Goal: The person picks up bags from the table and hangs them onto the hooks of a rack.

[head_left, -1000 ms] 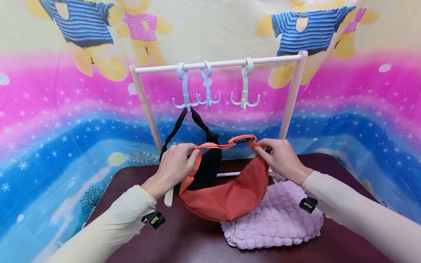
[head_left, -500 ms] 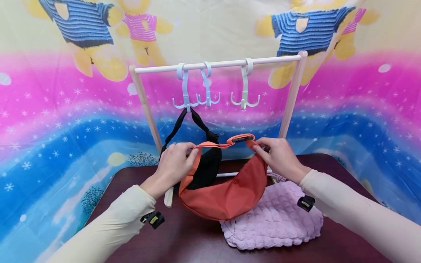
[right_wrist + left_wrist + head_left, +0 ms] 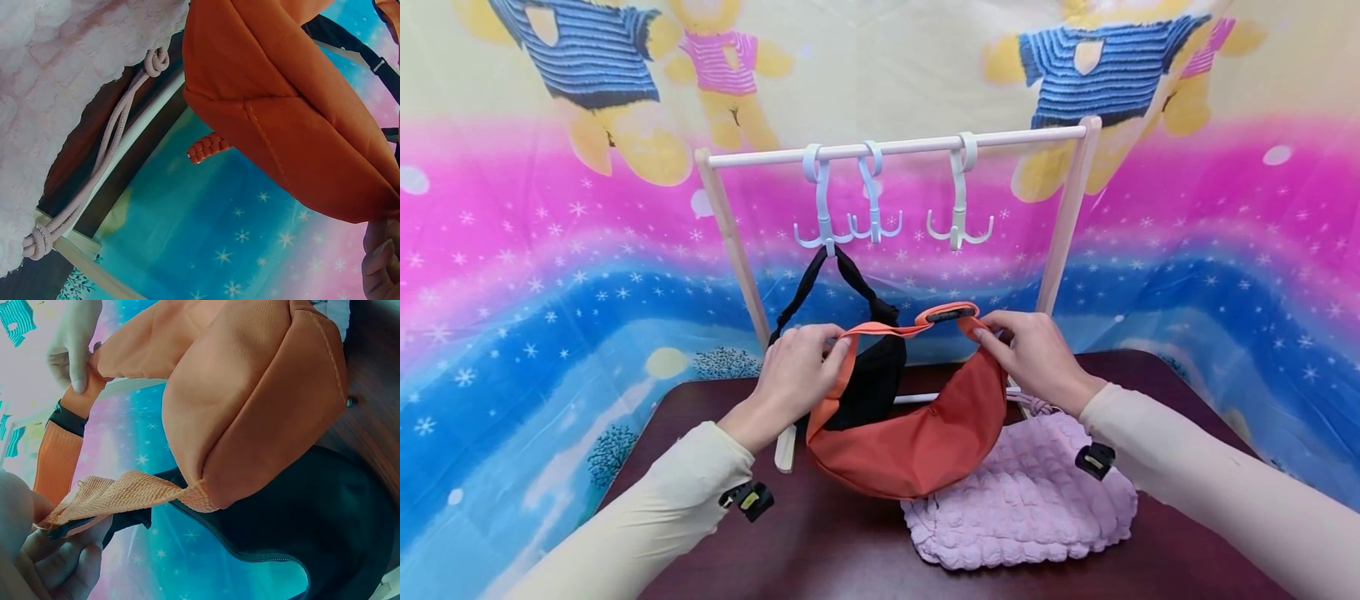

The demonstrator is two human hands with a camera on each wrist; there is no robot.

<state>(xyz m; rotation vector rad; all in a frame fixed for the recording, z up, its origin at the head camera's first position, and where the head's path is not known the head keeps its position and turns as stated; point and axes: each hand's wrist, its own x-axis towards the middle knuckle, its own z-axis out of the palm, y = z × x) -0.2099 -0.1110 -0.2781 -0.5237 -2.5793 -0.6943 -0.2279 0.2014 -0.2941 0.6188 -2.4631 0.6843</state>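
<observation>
An orange-red crossbody bag (image 3: 917, 454) hangs above the table between both hands. My left hand (image 3: 793, 371) pinches the left part of its orange strap (image 3: 887, 331). At the strap's other side, my right hand (image 3: 1037, 354) grips it between thumb and fingers, close to a dark buckle (image 3: 950, 315). The left wrist view shows the bag's body (image 3: 237, 394) and the webbing running into the left fingers. Behind it hangs a black bag (image 3: 876, 379), its strap looped over a hook; the orange bag partly covers it. Low at right lies a puffy pink bag (image 3: 1030, 492).
A wooden rack (image 3: 1060, 233) stands on the dark red table (image 3: 820, 550). From its white rail (image 3: 910, 145) hang two pale blue hooks (image 3: 823, 204) and a pale green hook (image 3: 957, 204). A printed cloth backdrop (image 3: 1217, 250) surrounds the table.
The orange bag has shifted slightly up and to the left. My right hand has moved a little left with it, while my left hand has barely moved.
</observation>
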